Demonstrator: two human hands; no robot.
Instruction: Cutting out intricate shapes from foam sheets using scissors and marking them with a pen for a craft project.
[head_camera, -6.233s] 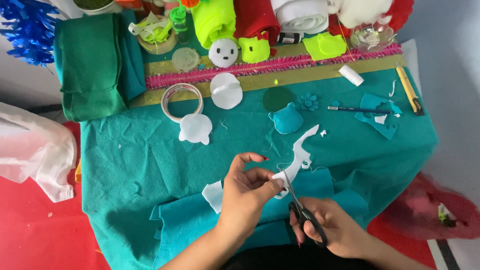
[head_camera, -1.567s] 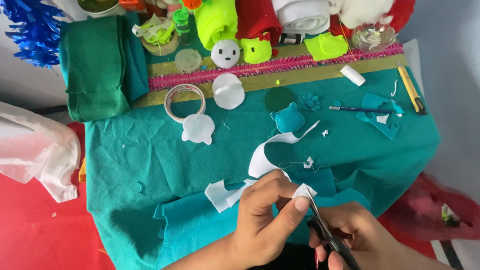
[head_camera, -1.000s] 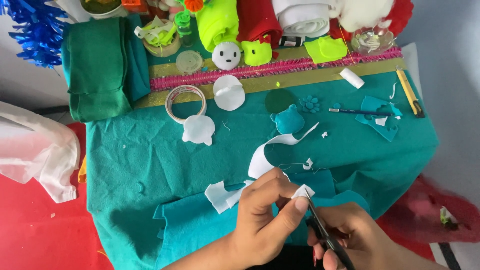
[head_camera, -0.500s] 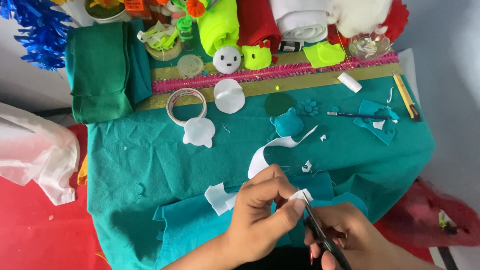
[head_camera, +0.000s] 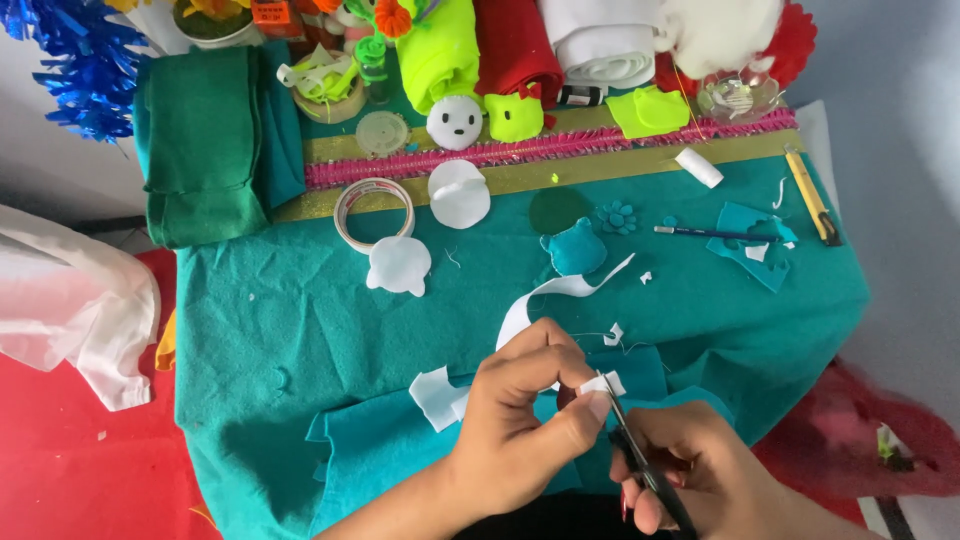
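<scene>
White felt piece (head_camera: 600, 384): small scrap, pinched between the thumb and forefinger of the left hand (head_camera: 520, 420) near the front edge of the desk, over a loose sheet of teal felt (head_camera: 400, 450). Grip of the left hand closed tight on the scrap; other fingers curled above it.

Scissors (head_camera: 640, 460): dark blades, tips touching the white felt piece from below right. Held in the right hand (head_camera: 700, 480), whose grip is closed round the handles; the handles themselves are mostly hidden by the fingers. How far apart the blades stand cannot be told.

White felt strip (head_camera: 560, 295): long curled offcut, lying on the teal cloth (head_camera: 300, 330) that covers the desk, just behind the left hand.

White felt offcut (head_camera: 438, 396): irregular, lying just left of the left hand, at the edge of the teal felt sheet.

Teal felt shape (head_camera: 577, 248): rounded, with small ears, beside the far end of the strip.

White felt shape (head_camera: 400, 266): similar outline, touching a tape roll (head_camera: 372, 212).

White felt disc (head_camera: 458, 192): folded, near the tape roll.

Pencil (head_camera: 715, 233): dark, lying by teal scraps (head_camera: 750, 250) at right.

Utility knife (head_camera: 812, 196): yellow, far right edge.

Folded green cloth (head_camera: 205, 140): back left corner.

Pink fringed trim (head_camera: 550, 148): across the back, in front of rolled felt in yellow-green, red and white.
</scene>
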